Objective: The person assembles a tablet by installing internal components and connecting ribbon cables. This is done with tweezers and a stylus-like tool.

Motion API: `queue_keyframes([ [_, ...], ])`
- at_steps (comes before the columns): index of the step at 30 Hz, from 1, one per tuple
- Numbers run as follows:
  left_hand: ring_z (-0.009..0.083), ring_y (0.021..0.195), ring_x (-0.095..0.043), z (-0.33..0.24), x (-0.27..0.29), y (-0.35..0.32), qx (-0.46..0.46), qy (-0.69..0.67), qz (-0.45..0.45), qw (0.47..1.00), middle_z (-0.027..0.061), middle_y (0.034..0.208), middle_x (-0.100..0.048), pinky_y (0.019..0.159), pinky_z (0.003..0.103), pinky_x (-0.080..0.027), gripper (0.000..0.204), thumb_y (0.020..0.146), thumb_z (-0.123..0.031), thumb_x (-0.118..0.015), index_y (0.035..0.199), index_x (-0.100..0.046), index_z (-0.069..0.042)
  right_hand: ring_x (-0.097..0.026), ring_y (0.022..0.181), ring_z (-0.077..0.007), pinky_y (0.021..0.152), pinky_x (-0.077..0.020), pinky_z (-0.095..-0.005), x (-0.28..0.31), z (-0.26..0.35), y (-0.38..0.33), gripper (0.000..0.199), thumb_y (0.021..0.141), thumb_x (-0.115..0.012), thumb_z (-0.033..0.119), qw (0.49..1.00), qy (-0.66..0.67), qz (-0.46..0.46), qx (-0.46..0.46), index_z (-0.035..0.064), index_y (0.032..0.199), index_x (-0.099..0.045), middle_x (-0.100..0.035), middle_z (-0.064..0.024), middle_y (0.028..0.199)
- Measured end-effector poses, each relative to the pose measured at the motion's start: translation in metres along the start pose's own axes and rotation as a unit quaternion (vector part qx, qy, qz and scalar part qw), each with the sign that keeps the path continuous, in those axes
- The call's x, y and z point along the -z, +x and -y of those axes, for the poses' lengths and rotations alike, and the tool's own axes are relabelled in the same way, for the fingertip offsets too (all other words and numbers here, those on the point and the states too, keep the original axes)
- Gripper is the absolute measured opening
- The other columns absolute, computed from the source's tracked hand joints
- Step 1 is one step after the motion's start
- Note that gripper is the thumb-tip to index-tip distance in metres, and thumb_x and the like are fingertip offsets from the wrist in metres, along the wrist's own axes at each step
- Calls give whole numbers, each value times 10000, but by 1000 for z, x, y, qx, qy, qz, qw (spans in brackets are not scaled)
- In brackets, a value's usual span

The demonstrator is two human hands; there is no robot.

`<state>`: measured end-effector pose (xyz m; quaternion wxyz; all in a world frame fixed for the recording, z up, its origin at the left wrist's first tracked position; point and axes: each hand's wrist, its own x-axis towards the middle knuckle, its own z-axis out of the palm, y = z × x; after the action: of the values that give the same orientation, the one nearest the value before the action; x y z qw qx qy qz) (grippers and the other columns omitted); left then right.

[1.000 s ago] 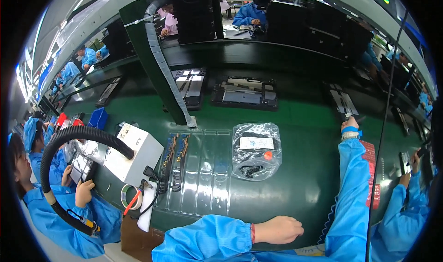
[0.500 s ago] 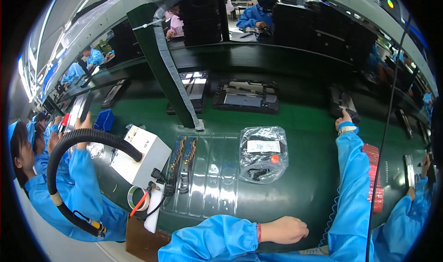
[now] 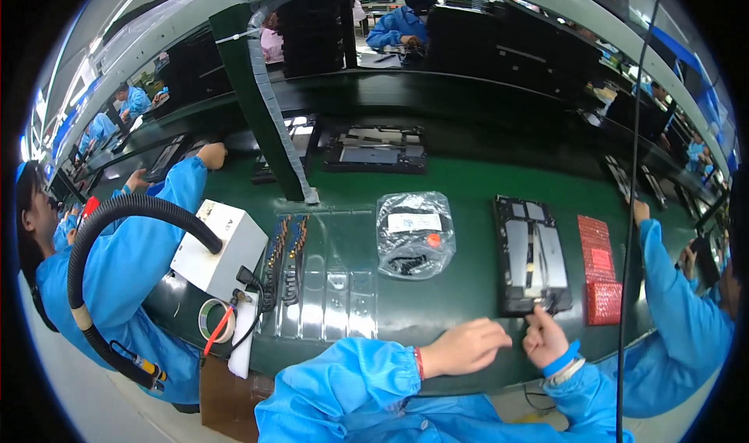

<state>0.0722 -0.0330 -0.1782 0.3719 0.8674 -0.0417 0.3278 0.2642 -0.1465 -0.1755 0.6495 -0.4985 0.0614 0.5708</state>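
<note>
A flat black rectangular tray holding two grey metal panels side by side [image 3: 533, 257] is lying on the green conveyor belt [image 3: 468, 186], its long side running away from the person and its near edge sitting close to the belt's front rim. The panels are showing dull silver faces split by a dark strip down the middle.

Going from left to right: a white box-shaped unit [image 3: 220, 249] is sitting at the belt's left end with a thick black hose [image 3: 109, 232] curving over it, and a roll of tape [image 3: 214, 319] is lying just in front. Next, a clear plastic moulded tray with rows of small dark parts [image 3: 320, 275] is resting flat. Beside it, a clear plastic bag with a white label and an orange dot [image 3: 412, 234] is lying well left of the black tray.

The left hand [image 3: 466, 347] is resting on the belt's front edge, fingers loosely curled and holding nothing, just left of the tray's near corner and apart from it. The right hand [image 3: 545, 337] is pinching the near edge of the tray, thumb and fingertips closing on its lower rim. Just right of the tray, a red patterned rectangular sheet [image 3: 599, 267] is lying flat.
</note>
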Motion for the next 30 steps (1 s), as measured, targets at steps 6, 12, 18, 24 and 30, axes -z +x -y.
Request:
queue_keyframes([
  [6, 304, 911, -530, -29, 12, 5, 61, 13, -156, 986, 131, 975, -554, 797, 375, -425, 301, 732, 22, -514, 1022, -568, -38, -304, 436, -59, 444, -300, -205, -16, -37, -67, 294, 892, -446, 146, 974, -31, 160, -158, 37, 1162, -487, -537, -77, 1231],
  [12, 215, 1071, -449, -60, -5, -37, 166, -166, -295, 926, 118, 1183, -458, 882, 332, -366, 283, 756, 37, -477, 1016, -513, -69, -464, 587, -53, 545, -389, -222, -36, 37, -21, 297, 827, -492, 71, 896, -335, 232, 176, 15, 1114, -546, -630, -85, 919],
  [18, 236, 1269, -256, -85, -79, -37, 303, -483, -442, 692, 86, 1401, -187, 995, 356, -249, 623, 751, 47, -447, 1307, -248, -151, -549, 999, -354, 861, -429, -384, -21, 113, 96, 288, 827, -524, 218, 570, -617, -169, 515, 25, 1025, -602, -600, -185, 1034],
  [24, 265, 1363, -50, -76, -46, -31, 285, -372, -388, 794, 109, 1467, -57, 1076, 413, -73, 803, 748, 54, -445, 1421, -58, -151, -583, 890, -368, 772, -466, -388, 1, 90, 72, 313, 819, -549, 254, 553, -639, -150, 513, 1, 995, -601, -612, -210, 948],
  [30, 357, 1212, -378, -90, 8, -86, 393, -36, -250, 884, 249, 1338, -314, 992, 375, -330, 718, 805, -113, -598, 1358, -176, 64, -562, 947, -341, 819, -447, -366, 24, 31, -24, 417, 721, -672, 188, 589, -681, -2, 436, -35, 1053, -553, -580, -193, 1000],
])
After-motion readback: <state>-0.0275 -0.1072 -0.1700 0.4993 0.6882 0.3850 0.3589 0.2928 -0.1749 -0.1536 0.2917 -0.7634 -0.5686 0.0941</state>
